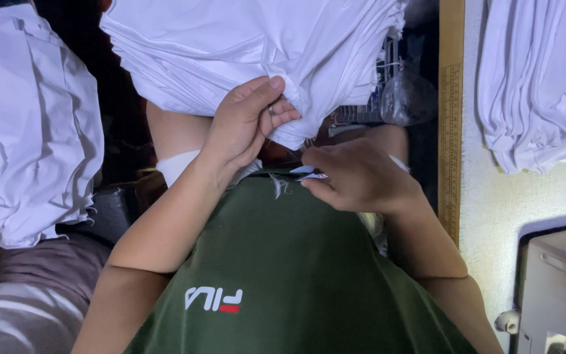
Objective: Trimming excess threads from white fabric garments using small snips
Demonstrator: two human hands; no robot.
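My left hand (247,124), with a ring on one finger, pinches the lower corner of a white fabric bundle (244,52) that hangs in front of me. My right hand (358,177) sits just below and to the right of that corner, fingers closed on small white label pieces (309,172) at its fingertips. A few loose threads dangle under the labels. Both forearms rise from my dark green shirt (296,262) at the bottom of the view.
A pile of white fabric (27,124) lies at the left. Another folded white stack (532,85) rests on the pale table at the right, beside a wooden ruler strip (451,111). A grey sewing machine (558,288) stands at the bottom right, a clear plastic bag (407,98) behind my hands.
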